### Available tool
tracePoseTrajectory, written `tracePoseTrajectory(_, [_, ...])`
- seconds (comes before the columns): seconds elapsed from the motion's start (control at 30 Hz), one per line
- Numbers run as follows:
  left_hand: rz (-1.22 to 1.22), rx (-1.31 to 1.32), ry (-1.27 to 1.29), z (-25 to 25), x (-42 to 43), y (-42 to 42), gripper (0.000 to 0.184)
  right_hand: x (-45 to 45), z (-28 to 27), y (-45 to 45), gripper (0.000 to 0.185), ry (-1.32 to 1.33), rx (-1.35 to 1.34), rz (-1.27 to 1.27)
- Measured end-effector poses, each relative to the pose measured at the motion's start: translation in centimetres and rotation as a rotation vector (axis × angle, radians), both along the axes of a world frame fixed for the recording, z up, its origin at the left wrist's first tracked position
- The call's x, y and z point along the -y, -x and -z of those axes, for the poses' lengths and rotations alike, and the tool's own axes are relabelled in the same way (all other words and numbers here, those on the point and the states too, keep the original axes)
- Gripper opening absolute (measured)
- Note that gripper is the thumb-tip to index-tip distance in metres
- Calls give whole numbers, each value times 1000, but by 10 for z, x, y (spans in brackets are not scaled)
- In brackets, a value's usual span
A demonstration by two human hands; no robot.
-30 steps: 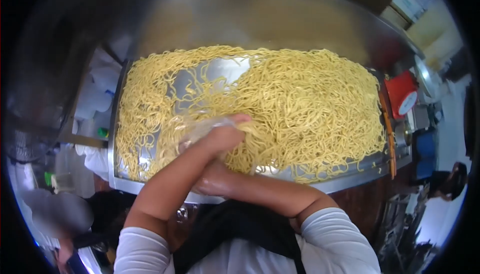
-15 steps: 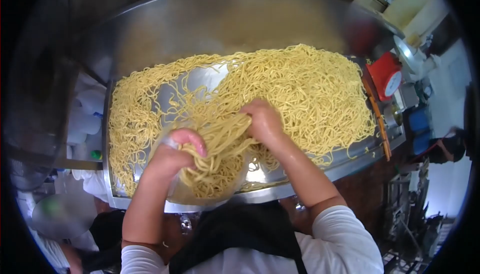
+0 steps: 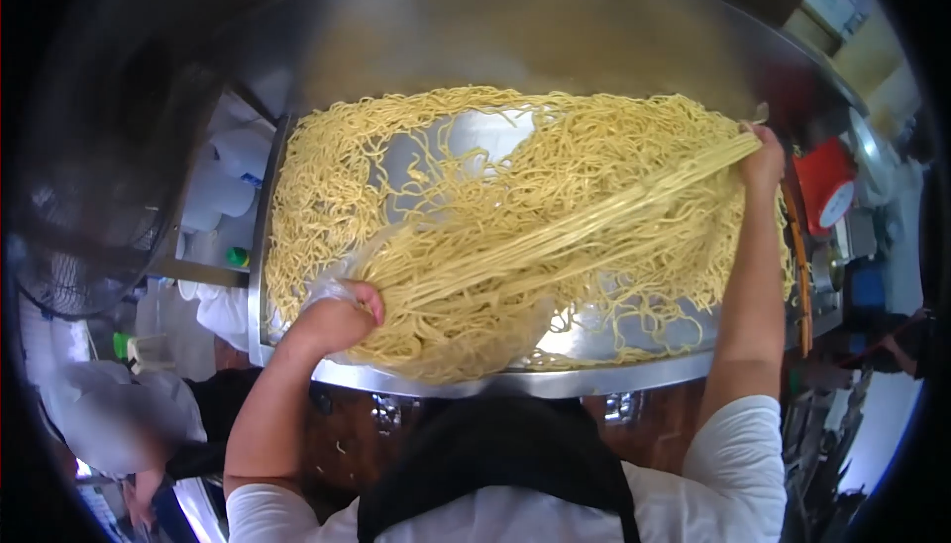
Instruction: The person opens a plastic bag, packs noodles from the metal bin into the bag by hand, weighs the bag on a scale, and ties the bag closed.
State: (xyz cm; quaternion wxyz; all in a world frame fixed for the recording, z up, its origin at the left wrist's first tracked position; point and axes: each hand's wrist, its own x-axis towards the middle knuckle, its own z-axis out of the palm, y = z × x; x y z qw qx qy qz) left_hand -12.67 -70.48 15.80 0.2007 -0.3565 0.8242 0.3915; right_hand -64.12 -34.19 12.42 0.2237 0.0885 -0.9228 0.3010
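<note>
Yellow noodles (image 3: 317,181) are spread over a shallow metal tray (image 3: 634,377). My right hand (image 3: 762,159), at the tray's right end, is closed on one end of a bundle of noodles (image 3: 584,231). The bundle runs taut and slanting across the tray towards my left hand (image 3: 342,319). That hand is closed on the edge of a clear plastic bag (image 3: 500,357) near the front rim. Noodles lie in and around the bag; whether the left fingers also grip strands is hard to see.
A red scale (image 3: 825,184) stands past the right end, beside long wooden sticks (image 3: 801,275) on the rim. White containers (image 3: 238,159) and a fan (image 3: 89,236) are at the left. Another person (image 3: 129,414) is at lower left.
My right hand has swung far to the right and away from me, drawing the noodles into a long stretched bundle. My left hand stays by the front rim with the bag.
</note>
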Motion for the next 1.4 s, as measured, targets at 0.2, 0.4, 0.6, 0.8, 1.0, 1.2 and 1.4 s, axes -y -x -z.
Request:
tracePoseTrajectory(0.2, [6,92,102,24,28,-43,11,-97,23,121,29,73,352,-187])
tracePoseTrajectory(0.4, [16,31,182,19,20,-33,11,66,-45,-14,64,-961,540,-775])
tracePoseTrajectory(0.6, [5,29,282,21,9,-36,10,282,13,-237,45,-108,637,-1349])
tracePoseTrajectory(0.8, [-80,-192,274,34,8,-58,12,306,64,-293,74,-486,965,-1370])
tracePoseTrajectory(1.0, [-69,-466,417,40,27,-67,26,160,50,-244,67,-442,1084,-1337])
tracePoseTrajectory(1.2, [-9,-407,42,-26,26,-41,40,101,50,-272,32,-544,708,-1089])
tracePoseTrajectory(1.4, [128,-987,-387,-26,-20,43,75,164,-42,-285,28,321,320,-1139])
